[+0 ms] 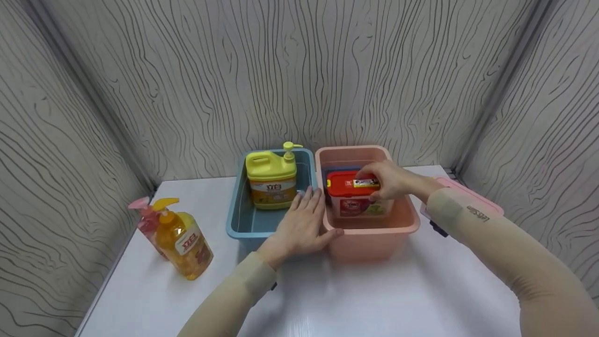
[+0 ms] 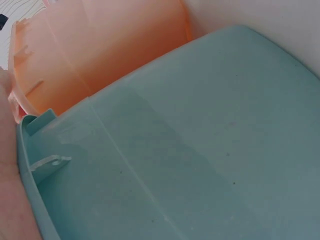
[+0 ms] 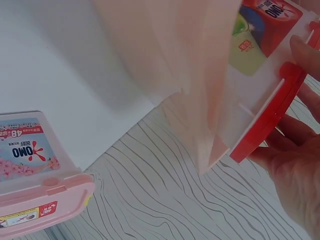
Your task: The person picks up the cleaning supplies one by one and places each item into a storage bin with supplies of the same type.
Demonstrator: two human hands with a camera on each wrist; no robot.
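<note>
My right hand (image 1: pixel 392 180) grips a red-lidded OMO tub (image 1: pixel 348 206) from above, its fingers and thumb around the lid. This tub sits partly down inside the pink bin (image 1: pixel 369 243). Behind it in the bin shows a blue lid (image 1: pixel 341 168). In the right wrist view the thumb and fingers hold the lid's red edge (image 3: pixel 270 120). My left hand (image 1: pixel 299 229) lies with straight fingers across the adjoining rims of the pink bin and the blue bin (image 1: pixel 257 235). A yellow pump jug (image 1: pixel 273 187) stands inside the blue bin.
On the left of the white table (image 1: pixel 299 309) stand an orange pump bottle (image 1: pixel 185 248) and a pink pump bottle (image 1: pixel 149 222). A pink-lidded OMO tub (image 3: pixel 30 150) is to the right of the pink bin. A wood-patterned wall (image 1: pixel 290 75) rises behind the bins.
</note>
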